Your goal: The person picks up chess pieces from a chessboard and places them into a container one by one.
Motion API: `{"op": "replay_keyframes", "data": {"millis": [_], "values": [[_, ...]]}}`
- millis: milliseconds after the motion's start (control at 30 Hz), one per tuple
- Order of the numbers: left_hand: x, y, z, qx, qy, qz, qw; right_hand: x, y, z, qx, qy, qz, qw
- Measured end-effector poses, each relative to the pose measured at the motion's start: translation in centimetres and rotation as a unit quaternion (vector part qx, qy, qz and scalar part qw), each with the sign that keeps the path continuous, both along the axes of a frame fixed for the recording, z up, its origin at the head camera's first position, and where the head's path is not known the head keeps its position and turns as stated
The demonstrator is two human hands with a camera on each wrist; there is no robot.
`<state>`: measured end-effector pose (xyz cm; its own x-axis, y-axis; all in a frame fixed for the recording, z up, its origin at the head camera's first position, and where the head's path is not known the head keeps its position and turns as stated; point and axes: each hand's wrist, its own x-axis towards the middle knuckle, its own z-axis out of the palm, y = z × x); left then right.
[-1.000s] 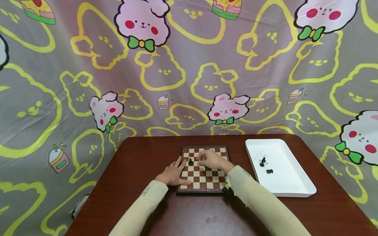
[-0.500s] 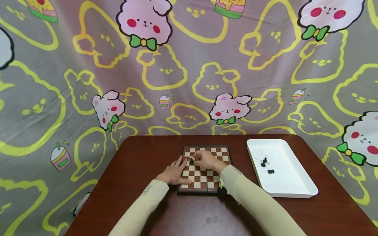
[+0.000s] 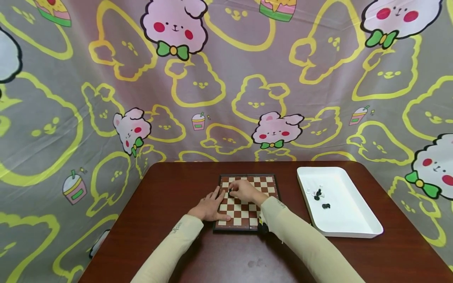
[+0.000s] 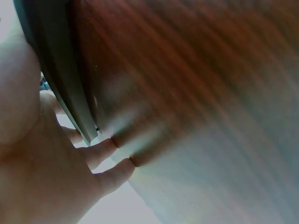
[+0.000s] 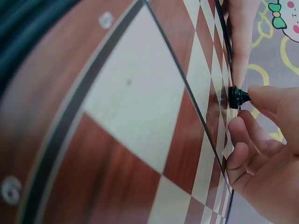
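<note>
A brown-and-cream chessboard [image 3: 234, 214] lies on the table, and a small black chess pawn [image 5: 235, 97] stands on its left part. My right hand [image 3: 245, 191] reaches over the board from the right and pinches the pawn's narrow top between thumb and finger; its other fingers curl near the squares, as the right wrist view shows. My left hand [image 3: 209, 208] rests at the board's left edge with fingers spread. Its thumb lies over the near left corner, while in the left wrist view some fingertips [image 4: 122, 173] touch the table outside the dark rim.
A white tray [image 3: 348, 212] stands right of the board, with several black pieces [image 3: 326, 206] and clear or white pieces [image 3: 308, 191] inside. The brown table [image 3: 177, 184] meets a patterned cloth [image 3: 219, 90] at the back and sides.
My right hand has moved left across the board to the black pawn and now pinches it. The left hand stays at the board's edge. The head view has shifted slightly.
</note>
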<state>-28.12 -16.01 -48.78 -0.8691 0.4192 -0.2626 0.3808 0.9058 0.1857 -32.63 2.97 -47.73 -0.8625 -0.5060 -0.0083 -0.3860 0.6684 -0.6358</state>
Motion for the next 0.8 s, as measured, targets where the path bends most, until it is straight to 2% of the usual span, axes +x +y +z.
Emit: {"op": "replay_keyframes", "data": {"millis": [300, 600, 800], "values": [[0.2, 0.4, 0.2, 0.005, -0.001, -0.003, 1.0000, 0.4, 1.6, -0.1, -0.003, -0.004, -0.002, 1.0000], [0.2, 0.0, 0.4, 0.013, -0.001, -0.006, 0.9999, 1.1, 5.7, 0.7, -0.014, 0.010, -0.018, 0.9997], [0.1, -0.2, 0.1, 0.015, -0.004, -0.013, 0.9998, 1.9, 9.2, 1.3, -0.017, 0.023, -0.034, 0.9990]]}}
